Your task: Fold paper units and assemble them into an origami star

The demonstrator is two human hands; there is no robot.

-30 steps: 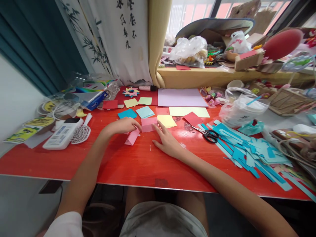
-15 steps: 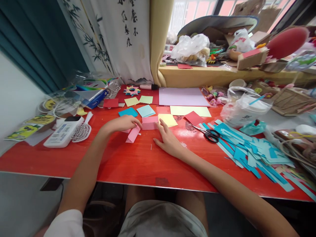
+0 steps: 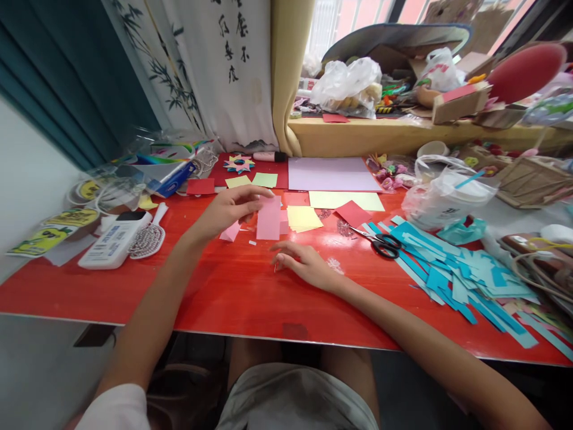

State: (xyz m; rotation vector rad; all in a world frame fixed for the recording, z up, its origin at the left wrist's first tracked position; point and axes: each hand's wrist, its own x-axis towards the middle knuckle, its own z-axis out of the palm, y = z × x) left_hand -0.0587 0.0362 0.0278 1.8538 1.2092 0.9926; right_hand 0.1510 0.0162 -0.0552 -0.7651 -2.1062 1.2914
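above the red table [image 3: 233, 298], the left hand [image 3: 230, 209] pinches a pink paper strip [image 3: 268, 218] between thumb and fingers. the right hand [image 3: 307, 264] rests near it, fingers loosely curled, empty. black brush characters run down the white hanging [image 3: 228, 71]. a clear bag [image 3: 344, 83] on the sill [image 3: 380, 140] holds yellowish lumps.

Left grip [image 3: 235, 206] raised, fingers pinched; right grip [image 3: 304, 263] rests palm-down, fingers curled

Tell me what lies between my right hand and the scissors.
In the head view, only a small pale scrap on the bare red table separates the right hand from the scissors.
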